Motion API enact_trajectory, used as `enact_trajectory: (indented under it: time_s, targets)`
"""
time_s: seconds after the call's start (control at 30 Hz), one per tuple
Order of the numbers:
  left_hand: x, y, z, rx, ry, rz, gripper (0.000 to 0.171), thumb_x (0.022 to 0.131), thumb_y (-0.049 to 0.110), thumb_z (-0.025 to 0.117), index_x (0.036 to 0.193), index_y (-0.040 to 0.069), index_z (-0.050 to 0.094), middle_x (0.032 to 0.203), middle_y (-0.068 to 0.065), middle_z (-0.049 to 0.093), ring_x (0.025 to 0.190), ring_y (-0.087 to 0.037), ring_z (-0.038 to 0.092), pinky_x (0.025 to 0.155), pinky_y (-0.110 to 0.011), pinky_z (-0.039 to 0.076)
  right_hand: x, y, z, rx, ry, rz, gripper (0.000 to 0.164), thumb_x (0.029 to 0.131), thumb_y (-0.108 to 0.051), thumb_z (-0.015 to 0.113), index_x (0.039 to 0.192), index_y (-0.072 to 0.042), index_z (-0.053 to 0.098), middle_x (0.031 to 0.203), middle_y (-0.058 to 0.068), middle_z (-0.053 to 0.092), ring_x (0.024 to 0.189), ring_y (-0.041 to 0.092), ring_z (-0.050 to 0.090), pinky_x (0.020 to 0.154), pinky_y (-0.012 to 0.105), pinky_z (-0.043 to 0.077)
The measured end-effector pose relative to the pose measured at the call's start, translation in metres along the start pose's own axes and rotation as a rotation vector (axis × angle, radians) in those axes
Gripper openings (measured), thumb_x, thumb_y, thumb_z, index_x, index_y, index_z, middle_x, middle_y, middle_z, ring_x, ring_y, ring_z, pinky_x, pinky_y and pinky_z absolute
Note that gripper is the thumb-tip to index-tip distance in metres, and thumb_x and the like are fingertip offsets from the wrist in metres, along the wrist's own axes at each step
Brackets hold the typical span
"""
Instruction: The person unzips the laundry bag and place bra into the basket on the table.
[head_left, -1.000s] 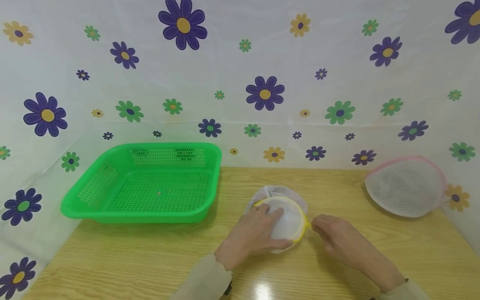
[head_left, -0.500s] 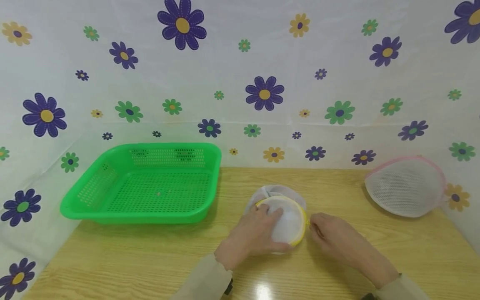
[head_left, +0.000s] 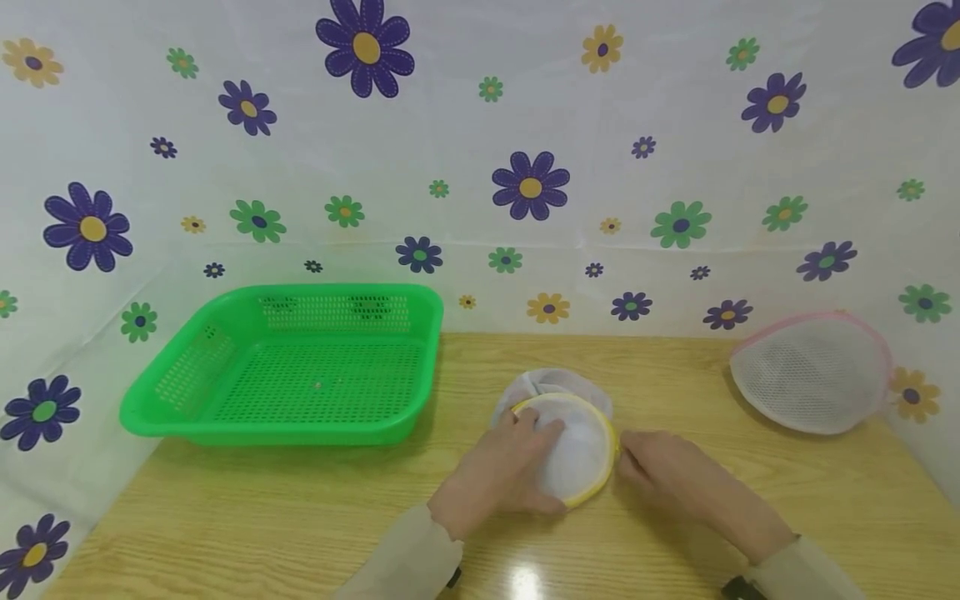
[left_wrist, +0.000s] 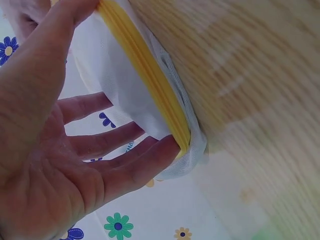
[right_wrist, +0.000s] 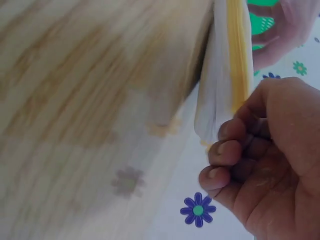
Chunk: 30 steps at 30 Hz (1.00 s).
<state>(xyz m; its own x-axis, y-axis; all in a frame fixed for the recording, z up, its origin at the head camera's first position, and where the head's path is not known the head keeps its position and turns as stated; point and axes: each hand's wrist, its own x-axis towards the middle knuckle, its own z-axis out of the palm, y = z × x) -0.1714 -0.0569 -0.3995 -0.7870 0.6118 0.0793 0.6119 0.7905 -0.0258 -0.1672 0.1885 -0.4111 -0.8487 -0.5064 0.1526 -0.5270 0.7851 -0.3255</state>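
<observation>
A round white mesh laundry bag (head_left: 577,450) with a yellow zipper band (left_wrist: 150,75) around its side sits on the table in front of me. My left hand (head_left: 502,467) spans its left part, thumb at the near edge and fingertips on the far edge, steadying it. At the bag's right edge, my right hand (head_left: 675,479) has curled fingers and pinches at the yellow zipper; the pull itself is hidden by the fingers. In the right wrist view, thumb and forefinger meet at the end of the yellow band (right_wrist: 237,55).
To the left stands a green plastic basket (head_left: 281,437) with perforated walls. A white mesh bag with pink trim (head_left: 813,375) leans at the table's right rear. Behind the wooden table (head_left: 300,517) hangs a white flower-print cloth (head_left: 450,133).
The left thumb has slid a little left along the near edge, baring more of the yellow band. The right hand stays by the zipper, now closer against the bag's edge.
</observation>
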Motion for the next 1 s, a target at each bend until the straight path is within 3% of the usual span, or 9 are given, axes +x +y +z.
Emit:
enact_trajectory:
  time_s: [0.1, 0.3, 0.5, 1.0]
  targets:
    - [0.0002, 0.0005, 0.0002, 0.014, 0.015, -0.004, 0.083, 0.071, 0.064, 0.081, 0.132, 0.014, 0.056, 0.118, -0.014, 0.063, 0.103, -0.03, 0.063, 0.085, -0.035, 0.059, -0.0012, -0.0005, -0.0042, 0.056, 0.013, 0.008, 0.033, 0.098, -0.008, 0.057, 0.071, -0.022, 0.045, 0.063, -0.014, 0.033, 0.057, -0.001, 0.033, 0.053, 0.018, 0.033]
    - [0.0028, 0.0026, -0.0005, 0.026, 0.023, -0.01, 0.074, 0.078, 0.064, 0.072, 0.13, 0.013, 0.057, 0.113, -0.012, 0.064, 0.095, -0.027, 0.063, 0.092, -0.037, 0.056, -0.0001, 0.0013, -0.0098, 0.053, 0.075, -0.027, 0.033, 0.096, -0.006, 0.058, 0.071, -0.022, 0.045, 0.063, -0.015, 0.031, 0.057, -0.003, 0.032, 0.052, 0.018, 0.032]
    - [0.0019, -0.0004, -0.0022, -0.035, 0.014, -0.005, 0.068, 0.085, 0.062, 0.067, 0.131, 0.013, 0.056, 0.116, -0.011, 0.065, 0.1, -0.026, 0.064, 0.098, -0.037, 0.054, 0.0006, 0.0043, -0.01, 0.049, 0.108, -0.055, 0.035, 0.097, -0.004, 0.058, 0.07, -0.022, 0.044, 0.063, -0.015, 0.031, 0.058, -0.004, 0.031, 0.052, 0.017, 0.032]
    - [0.0008, -0.0018, -0.0041, -0.096, -0.035, -0.031, 0.071, 0.089, 0.063, 0.066, 0.14, 0.014, 0.054, 0.126, -0.013, 0.063, 0.108, -0.028, 0.064, 0.092, -0.036, 0.057, -0.0016, 0.0046, -0.0083, 0.05, 0.114, -0.075, 0.035, 0.096, -0.002, 0.058, 0.07, -0.021, 0.043, 0.064, -0.016, 0.03, 0.058, -0.005, 0.029, 0.051, 0.016, 0.03]
